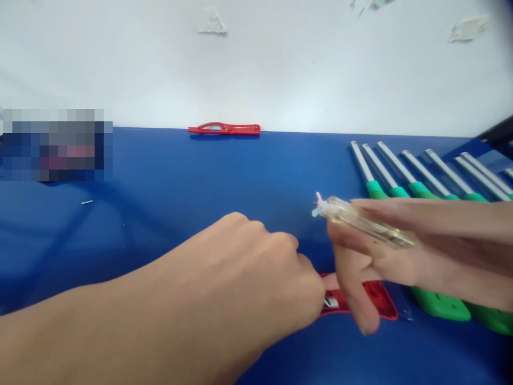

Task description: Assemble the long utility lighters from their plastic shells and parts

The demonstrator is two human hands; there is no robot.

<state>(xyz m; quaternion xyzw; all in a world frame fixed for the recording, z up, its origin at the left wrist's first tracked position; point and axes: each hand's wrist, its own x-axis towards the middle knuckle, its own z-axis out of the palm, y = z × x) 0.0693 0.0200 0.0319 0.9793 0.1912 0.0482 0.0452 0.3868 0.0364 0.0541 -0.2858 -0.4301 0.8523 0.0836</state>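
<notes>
My left hand is closed, knuckles up, over the left end of a red plastic lighter handle shell; its fingertips are hidden. Inside the shell a small white and metal piece shows beside the hand. My right hand holds a clear, yellowish lighter fuel tank above the shell, slightly blurred, with small pale pink and mint bits at its left tip. A finger of that hand points down across the shell. Whether it touches the shell I cannot tell.
Several long lighters with metal tubes and green handles lie in a row at the right, partly behind my right hand. Another red shell rests at the blue table's back edge, by the white wall. A small metal pin lies left.
</notes>
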